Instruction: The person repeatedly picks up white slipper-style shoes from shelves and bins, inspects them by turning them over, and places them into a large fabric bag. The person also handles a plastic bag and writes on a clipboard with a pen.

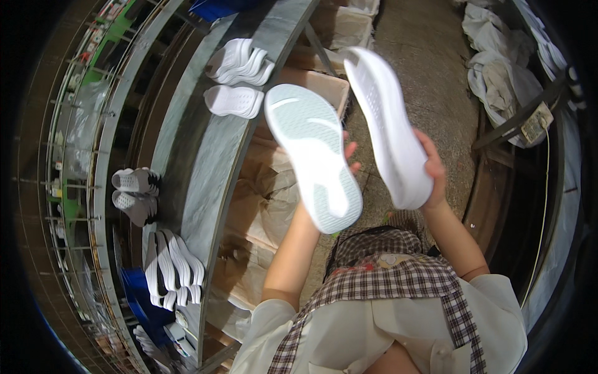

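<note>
My left hand (pixel 352 157) grips a white shoe sole (pixel 311 159) from behind, so most of the hand is hidden. Its underside, with pale green tread patches, faces me. In my right hand (pixel 434 169) is another white shoe sole (pixel 389 131), turned on its side, showing the white side wall and part of the perforated inner face. The two soles are held up side by side, apart from each other. On the bench to the left, stacked white soles (pixel 233 101) lie at the far end and more white soles (pixel 174 265) stand in a row nearer me.
A long grey bench (pixel 208 168) runs along my left. Beyond it are two grey-and-black soles (pixel 135 190) and a rack with green parts (pixel 99 56). Cloth-lined crates (pixel 265 181) stand below the bench. White sacks (pixel 498 68) and a metal frame (pixel 520 124) are on the right.
</note>
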Demonstrator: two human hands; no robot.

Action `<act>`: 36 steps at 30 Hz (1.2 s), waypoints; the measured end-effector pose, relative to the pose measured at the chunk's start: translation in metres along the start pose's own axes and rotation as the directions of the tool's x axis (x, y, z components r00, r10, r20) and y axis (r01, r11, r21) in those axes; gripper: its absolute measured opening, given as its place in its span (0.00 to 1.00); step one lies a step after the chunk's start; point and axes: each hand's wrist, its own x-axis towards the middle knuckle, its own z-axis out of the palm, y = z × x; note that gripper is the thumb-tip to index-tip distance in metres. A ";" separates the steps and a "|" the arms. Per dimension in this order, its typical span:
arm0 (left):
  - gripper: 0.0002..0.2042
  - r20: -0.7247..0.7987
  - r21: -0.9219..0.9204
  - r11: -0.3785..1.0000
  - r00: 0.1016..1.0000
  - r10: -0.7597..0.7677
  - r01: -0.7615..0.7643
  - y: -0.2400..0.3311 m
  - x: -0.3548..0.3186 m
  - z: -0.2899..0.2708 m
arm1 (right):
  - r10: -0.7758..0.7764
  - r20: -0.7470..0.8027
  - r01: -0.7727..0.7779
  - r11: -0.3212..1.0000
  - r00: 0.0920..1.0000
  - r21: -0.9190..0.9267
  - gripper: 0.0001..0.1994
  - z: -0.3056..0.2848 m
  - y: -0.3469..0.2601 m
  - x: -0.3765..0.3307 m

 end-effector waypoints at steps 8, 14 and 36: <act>0.25 -0.325 0.276 0.943 0.941 -0.092 0.188 0.014 -0.021 -0.010 | 0.352 0.206 -0.402 0.858 0.913 0.321 0.35 0.033 0.042 0.002; 0.29 -0.425 0.297 0.950 0.878 0.219 -0.094 0.082 -0.023 -0.018 | 0.313 0.184 -0.302 0.950 0.932 -0.083 0.32 0.067 0.050 0.031; 0.35 -0.601 0.744 0.664 0.509 0.616 0.076 0.285 0.067 -0.107 | 0.612 -0.135 -0.620 0.722 0.780 -0.309 0.12 -0.024 0.087 -0.046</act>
